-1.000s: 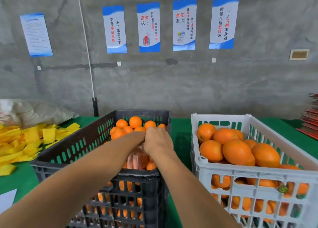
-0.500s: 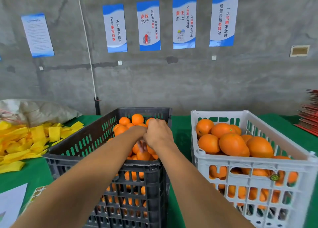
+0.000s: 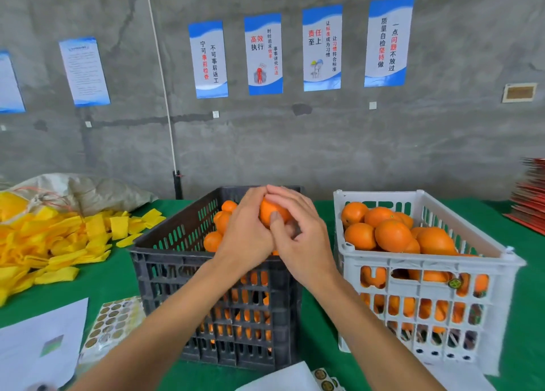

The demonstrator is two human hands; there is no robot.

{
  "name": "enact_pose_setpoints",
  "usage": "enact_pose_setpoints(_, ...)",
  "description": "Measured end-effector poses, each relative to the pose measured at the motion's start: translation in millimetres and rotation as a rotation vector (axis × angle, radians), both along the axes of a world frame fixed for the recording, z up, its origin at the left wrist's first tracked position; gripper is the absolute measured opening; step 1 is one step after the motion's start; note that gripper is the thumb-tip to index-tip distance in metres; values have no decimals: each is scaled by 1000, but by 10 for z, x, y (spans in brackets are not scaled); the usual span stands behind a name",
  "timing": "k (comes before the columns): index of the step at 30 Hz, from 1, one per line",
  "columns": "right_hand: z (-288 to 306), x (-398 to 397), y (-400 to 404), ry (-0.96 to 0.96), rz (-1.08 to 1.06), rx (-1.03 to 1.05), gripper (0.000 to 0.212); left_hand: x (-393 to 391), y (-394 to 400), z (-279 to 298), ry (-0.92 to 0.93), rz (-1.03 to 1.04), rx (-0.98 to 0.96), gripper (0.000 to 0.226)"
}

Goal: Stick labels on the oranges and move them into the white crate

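Both hands held one smooth, bright orange [image 3: 272, 213] above the black crate [image 3: 212, 275]: the left hand [image 3: 246, 237] cupped it from nine o'clock, and the right hand [image 3: 303, 237] curled round it with its thumb on the peel. The white crate [image 3: 427, 272], heaped with oranges, stood just beside at three o'clock. A label sheet [image 3: 113, 324] lay at seven o'clock.

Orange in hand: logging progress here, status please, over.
Both hands, left hand and right hand, gripping one orange above the black crate. No label visible on it. White crate nearly full, path clear.
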State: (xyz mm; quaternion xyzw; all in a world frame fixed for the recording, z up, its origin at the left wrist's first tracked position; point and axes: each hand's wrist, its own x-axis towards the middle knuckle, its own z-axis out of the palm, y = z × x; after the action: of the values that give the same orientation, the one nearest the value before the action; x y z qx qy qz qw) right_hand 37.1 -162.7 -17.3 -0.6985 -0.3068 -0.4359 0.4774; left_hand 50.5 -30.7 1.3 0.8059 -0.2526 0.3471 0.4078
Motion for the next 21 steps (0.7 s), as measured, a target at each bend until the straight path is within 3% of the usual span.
enact_pose_setpoints(3,-226,-371,-77,-210,-4,-81,33,-342,-89,-364,-221,-111,-118,48)
enact_pose_setpoints(7,-781,-680,-221,-140,8,-148,37,-550,-145,-989,-274,-163,-138,56)
enact_pose_setpoints(9,-1121,-785,-336,-11,-5,-215,41,-630,-107,-1318,-131,-202,-89,57)
enact_pose_setpoints(12,-1604,-895,-516,341,-29,-395,46,-731,-18,-1819,351,-250,-46,55)
enact_pose_setpoints(15,-1997,-933,-724,670,-23,-663,56,-842,78,-2247,724,-199,-151,49)
enact_pose_setpoints(18,-2242,-906,-916,794,78,-864,75,-923,131,-2444,794,-75,-217,53)
enact_pose_setpoints(21,-2275,-789,-1021,760,5,-842,83,-961,146,-2498,715,-2,-153,57)
